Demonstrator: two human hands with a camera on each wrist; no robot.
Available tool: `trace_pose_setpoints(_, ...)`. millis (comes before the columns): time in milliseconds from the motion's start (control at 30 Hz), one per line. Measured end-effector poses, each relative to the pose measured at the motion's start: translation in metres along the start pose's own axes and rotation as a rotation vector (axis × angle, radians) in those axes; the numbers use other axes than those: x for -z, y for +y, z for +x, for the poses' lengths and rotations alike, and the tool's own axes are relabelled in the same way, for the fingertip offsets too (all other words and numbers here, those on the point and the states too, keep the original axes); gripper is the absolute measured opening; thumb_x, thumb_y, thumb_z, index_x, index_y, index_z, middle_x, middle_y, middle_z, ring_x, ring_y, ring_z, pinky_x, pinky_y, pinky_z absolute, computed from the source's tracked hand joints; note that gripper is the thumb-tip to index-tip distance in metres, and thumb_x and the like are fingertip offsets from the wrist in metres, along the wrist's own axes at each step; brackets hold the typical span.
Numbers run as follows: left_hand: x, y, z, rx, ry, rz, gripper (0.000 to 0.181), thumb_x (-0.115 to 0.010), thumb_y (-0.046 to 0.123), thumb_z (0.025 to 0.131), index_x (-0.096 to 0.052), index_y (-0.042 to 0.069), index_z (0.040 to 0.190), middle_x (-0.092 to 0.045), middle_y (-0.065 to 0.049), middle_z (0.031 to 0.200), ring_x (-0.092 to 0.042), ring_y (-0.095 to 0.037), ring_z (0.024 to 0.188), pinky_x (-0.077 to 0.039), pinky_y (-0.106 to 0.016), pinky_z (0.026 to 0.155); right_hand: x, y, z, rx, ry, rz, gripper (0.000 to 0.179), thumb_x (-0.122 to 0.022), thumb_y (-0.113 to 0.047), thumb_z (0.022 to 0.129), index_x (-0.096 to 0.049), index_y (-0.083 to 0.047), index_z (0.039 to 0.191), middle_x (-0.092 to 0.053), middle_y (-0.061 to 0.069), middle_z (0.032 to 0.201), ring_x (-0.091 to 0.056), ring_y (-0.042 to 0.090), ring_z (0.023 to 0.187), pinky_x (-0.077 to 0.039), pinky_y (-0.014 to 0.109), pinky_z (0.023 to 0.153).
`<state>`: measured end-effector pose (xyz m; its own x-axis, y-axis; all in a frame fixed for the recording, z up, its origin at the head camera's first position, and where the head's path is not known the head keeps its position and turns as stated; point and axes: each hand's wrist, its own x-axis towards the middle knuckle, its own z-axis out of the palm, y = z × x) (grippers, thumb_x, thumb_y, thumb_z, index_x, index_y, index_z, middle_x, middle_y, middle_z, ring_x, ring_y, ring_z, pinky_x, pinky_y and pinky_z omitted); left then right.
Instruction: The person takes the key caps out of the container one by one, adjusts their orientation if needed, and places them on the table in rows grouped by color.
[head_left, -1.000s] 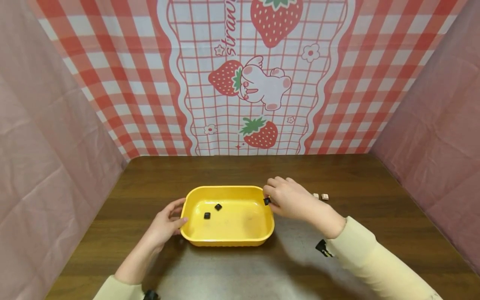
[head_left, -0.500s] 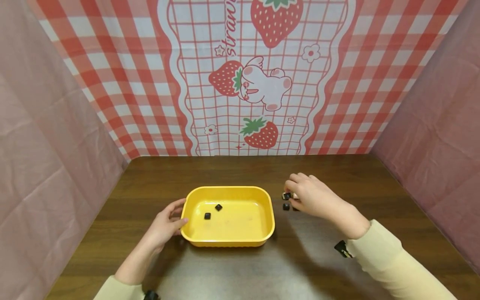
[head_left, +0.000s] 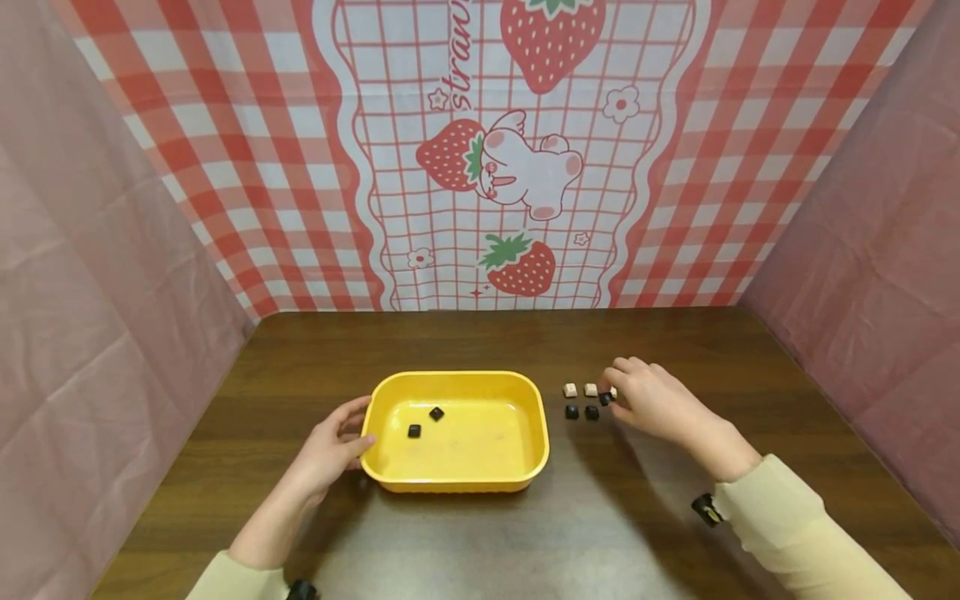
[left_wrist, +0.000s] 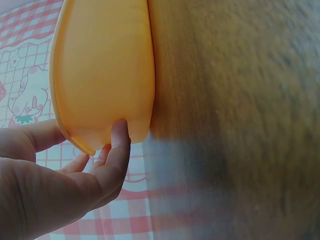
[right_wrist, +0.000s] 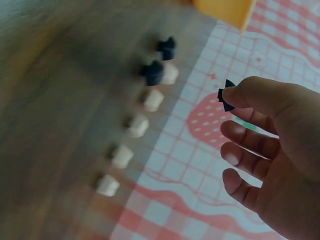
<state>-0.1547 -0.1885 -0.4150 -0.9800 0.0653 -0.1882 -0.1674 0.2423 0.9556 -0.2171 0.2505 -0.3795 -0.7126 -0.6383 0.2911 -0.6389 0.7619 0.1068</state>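
My left hand [head_left: 326, 454] grips the left end of a yellow plastic tub [head_left: 455, 486], its thumb lapping over the rim. Two black keycaps [head_left: 415, 431] lie inside, toward the left. To the right of the tub my right hand [head_left: 663, 404] pinches another black keycap [right_wrist: 228, 97] between thumb and index finger, clear of the table; its other fingers are loosely bent. Beside that hand, two black keycaps [head_left: 592, 412] rest on the table in a front row. Behind them runs a row of several cream keycaps [right_wrist: 138, 125], part of it hidden by the hand in the head view.
Everything stands on a dark brown wooden table [head_left: 480, 542]. A red-and-white checked cloth with strawberries [head_left: 522, 268] hangs at the back edge. Pink cloth [head_left: 862, 192] closes off both sides.
From the tub's right rim, my right hand has moved right with the black keycap to above the rows, uncovering keycaps on the table. The left hand and tub stay put.
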Motion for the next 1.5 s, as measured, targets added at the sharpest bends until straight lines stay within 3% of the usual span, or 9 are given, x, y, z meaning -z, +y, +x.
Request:
trace_pose_setpoints(700, 0.001, -0.001, 0.002, 0.002, 0.001, 0.006, 0.056, -0.054, -0.002, 0.091, -0.034, 0.006, 0.144, -0.045, -0.026, 0.134, -0.056, -0.036, 0.111, -0.055, -0.033, 0.069, -0.046, 0.028, -0.018, -0.084, -0.079, 0.076, 0.019, -0.077, -0.015, 0.072, -0.061, -0.012, 0.083, -0.055, -0.002, 0.080, -0.056, 0.017, 0.071, -0.046, 0.034, 0.054)
trace_pose_setpoints(1133, 0.000, 0.000, 0.001, 0.010, -0.001, 0.003, 0.057, -0.054, -0.002, 0.092, -0.033, 0.005, 0.144, -0.044, -0.027, 0.134, -0.055, -0.038, 0.112, -0.056, -0.036, 0.070, -0.051, 0.031, -0.019, -0.093, -0.113, 0.115, 0.021, -0.079, -0.014, 0.072, -0.061, -0.013, 0.084, -0.055, -0.002, 0.080, -0.055, 0.016, 0.070, -0.045, 0.033, 0.053)
trace_pose_setpoints(1500, 0.000, -0.001, 0.002, -0.003, 0.005, -0.004, 0.057, -0.054, -0.003, 0.091, -0.034, 0.004, 0.143, -0.044, -0.027, 0.134, -0.056, -0.037, 0.111, -0.056, -0.034, 0.070, -0.036, 0.025, -0.009, -0.064, -0.081, 0.082, 0.024, -0.079, -0.017, 0.072, -0.062, -0.010, 0.087, -0.057, 0.002, 0.082, -0.055, 0.018, 0.072, -0.046, 0.035, 0.055)
